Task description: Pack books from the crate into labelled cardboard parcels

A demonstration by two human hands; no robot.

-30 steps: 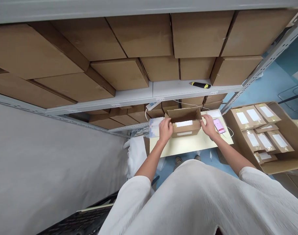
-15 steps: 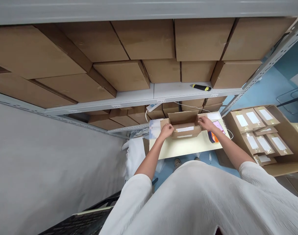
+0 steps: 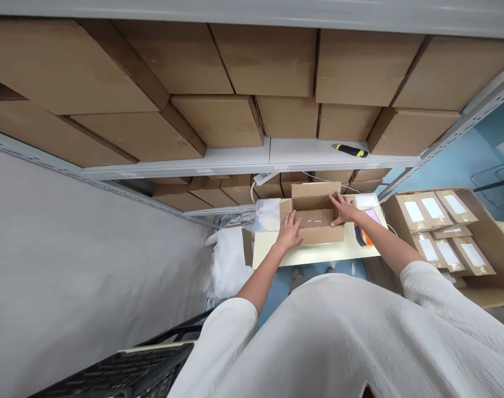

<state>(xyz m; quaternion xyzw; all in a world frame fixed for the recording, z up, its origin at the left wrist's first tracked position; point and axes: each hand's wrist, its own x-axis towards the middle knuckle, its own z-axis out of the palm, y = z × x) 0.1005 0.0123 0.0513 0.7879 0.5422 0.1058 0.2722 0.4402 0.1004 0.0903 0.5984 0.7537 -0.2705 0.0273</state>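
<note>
A cardboard box [image 3: 322, 235] stands open on the pale yellow table, its flaps folded outward and brown cardboard visible inside. My left hand [image 3: 290, 231] lies at the box's left end with its fingers apart, touching the near left corner. Across from it, my right hand [image 3: 343, 210] spreads its fingers over the right end of the box. Neither hand is wrapped round anything. Right beside my right hand lies an orange and dark blue object [image 3: 361, 234], partly hidden by my forearm, and a lit phone screen [image 3: 373, 214].
Shelves of cardboard boxes [image 3: 219, 119] rise ahead, with a black and yellow utility knife [image 3: 351, 150] on the shelf board. At right, a large carton [image 3: 490, 237] holds several small labelled boxes. A black crate [image 3: 152, 367] stands lower left, near white plastic material [image 3: 229, 260].
The box's near side, with its white label, has turned out of view, and the open inside now shows. Both hands have gone from pinching its ends to spread fingers.
</note>
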